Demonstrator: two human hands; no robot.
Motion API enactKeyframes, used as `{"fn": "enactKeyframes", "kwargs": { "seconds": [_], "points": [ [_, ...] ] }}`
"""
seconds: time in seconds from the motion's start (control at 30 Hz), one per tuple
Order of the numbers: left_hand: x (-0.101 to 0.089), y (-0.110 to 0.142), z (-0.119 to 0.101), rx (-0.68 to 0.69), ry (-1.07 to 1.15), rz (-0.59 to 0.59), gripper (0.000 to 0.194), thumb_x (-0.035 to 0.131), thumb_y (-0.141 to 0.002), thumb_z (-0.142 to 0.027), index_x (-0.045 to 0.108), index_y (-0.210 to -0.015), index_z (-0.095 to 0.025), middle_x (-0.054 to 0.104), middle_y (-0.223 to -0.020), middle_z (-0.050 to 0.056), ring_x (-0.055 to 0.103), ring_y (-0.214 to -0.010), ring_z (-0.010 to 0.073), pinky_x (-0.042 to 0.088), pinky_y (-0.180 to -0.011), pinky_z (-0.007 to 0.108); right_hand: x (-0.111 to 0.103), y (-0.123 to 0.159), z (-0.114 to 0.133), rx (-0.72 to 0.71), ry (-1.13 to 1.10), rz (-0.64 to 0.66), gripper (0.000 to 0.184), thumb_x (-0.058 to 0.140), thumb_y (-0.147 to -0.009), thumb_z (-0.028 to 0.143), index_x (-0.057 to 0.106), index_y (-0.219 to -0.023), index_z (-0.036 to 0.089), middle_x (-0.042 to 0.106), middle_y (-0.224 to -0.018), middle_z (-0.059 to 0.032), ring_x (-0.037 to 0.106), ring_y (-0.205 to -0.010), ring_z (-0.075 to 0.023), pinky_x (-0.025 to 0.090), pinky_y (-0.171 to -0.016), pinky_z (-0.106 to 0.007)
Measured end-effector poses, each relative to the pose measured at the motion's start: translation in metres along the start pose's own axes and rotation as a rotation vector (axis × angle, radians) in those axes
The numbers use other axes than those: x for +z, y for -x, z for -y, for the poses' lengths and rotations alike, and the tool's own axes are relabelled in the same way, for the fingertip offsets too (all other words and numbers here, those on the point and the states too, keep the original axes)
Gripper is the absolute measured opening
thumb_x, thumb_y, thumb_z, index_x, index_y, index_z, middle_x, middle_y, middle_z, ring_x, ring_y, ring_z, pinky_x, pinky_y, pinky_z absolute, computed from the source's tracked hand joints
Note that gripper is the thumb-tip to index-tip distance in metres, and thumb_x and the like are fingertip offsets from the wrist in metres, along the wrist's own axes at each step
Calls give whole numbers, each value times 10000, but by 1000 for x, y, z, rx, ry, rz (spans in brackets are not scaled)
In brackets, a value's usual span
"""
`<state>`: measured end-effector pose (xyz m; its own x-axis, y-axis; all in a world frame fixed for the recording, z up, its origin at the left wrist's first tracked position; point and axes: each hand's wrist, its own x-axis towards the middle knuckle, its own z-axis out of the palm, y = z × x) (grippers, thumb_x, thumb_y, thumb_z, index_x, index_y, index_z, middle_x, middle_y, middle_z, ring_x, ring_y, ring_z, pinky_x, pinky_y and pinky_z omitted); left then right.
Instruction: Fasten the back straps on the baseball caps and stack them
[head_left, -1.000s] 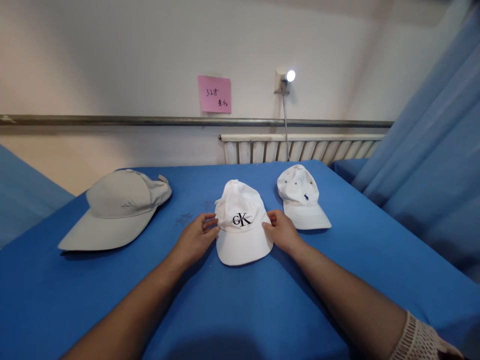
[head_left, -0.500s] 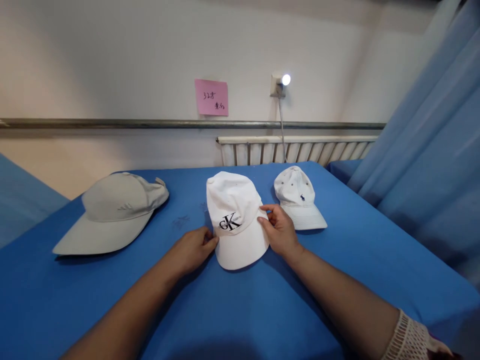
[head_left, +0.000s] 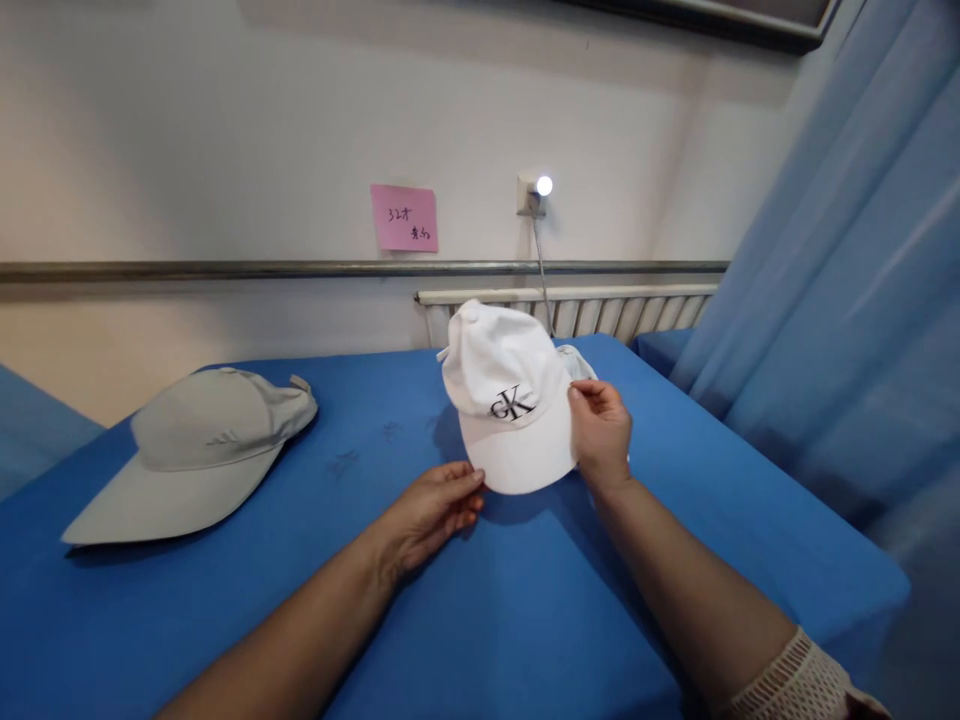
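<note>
A white baseball cap (head_left: 506, 375) with a black monogram on its front is held just above the blue-covered table (head_left: 300, 620), brim toward me. My right hand (head_left: 602, 425) is closed on the cap's right side, thumb and fingers pinching where crown and brim meet. With the thumb at the brim's left edge, my left hand (head_left: 442, 510) touches the cap from below; its other fingers are loosely curled. Behind the white cap sits a second pale cap (head_left: 577, 362), mostly hidden. A larger grey cap (head_left: 210, 440) lies at the left, brim facing front-left.
Along the back stand a wall with a metal rail (head_left: 262, 271), a white radiator (head_left: 600, 310) and a lit plug (head_left: 534, 196) with a cord. A pink note (head_left: 404, 218) is stuck above the rail. Blue curtain (head_left: 832, 270) hangs at the right.
Both hands have moved right with the white cap, lifting it off the table so it now covers most of the pale cap behind. The camera view has shifted slightly.
</note>
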<state>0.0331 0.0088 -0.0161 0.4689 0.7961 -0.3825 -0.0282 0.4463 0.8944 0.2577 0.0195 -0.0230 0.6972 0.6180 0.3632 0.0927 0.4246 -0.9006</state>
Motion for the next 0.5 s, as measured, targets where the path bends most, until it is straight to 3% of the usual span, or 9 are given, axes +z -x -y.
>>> {"fn": "enactKeyframes", "kwargs": {
  "seconds": [0.13,0.27,0.37,0.5],
  "points": [
    [40,-39,-22,188,40,-81,109,692,-841,-168,602,-782,-150,634,-659,13,599,-577,83,514,-608,190,-19,-38,-10,-68,13,-149,316,608,-784,408,606,-965,149,694,-908,-81,645,-811,-177,529,-789,-333],
    [70,-89,-35,290,41,-140,130,648,-870,-120,579,-764,-152,614,-617,-6,597,-562,80,527,-639,204,-42,-58,-32,-77,155,-117,449,559,-798,399,621,-1147,123,689,-1112,-129,650,-965,-198,513,-886,-348],
    [81,-116,-28,310,49,-154,142,687,-850,-137,579,-759,-145,612,-617,-5,598,-558,82,540,-647,219,-53,-64,-50,-24,265,-86,547,547,-782,357,588,-1274,124,672,-1206,-133,645,-1026,-213,516,-904,-355],
    [85,-129,-15,287,61,-135,163,716,-839,-154,580,-749,-140,610,-632,1,598,-553,74,550,-638,211,-59,-69,-68,54,417,-94,569,523,-770,303,590,-1307,125,687,-1199,-128,660,-1017,-223,527,-910,-362]
  ]
}}
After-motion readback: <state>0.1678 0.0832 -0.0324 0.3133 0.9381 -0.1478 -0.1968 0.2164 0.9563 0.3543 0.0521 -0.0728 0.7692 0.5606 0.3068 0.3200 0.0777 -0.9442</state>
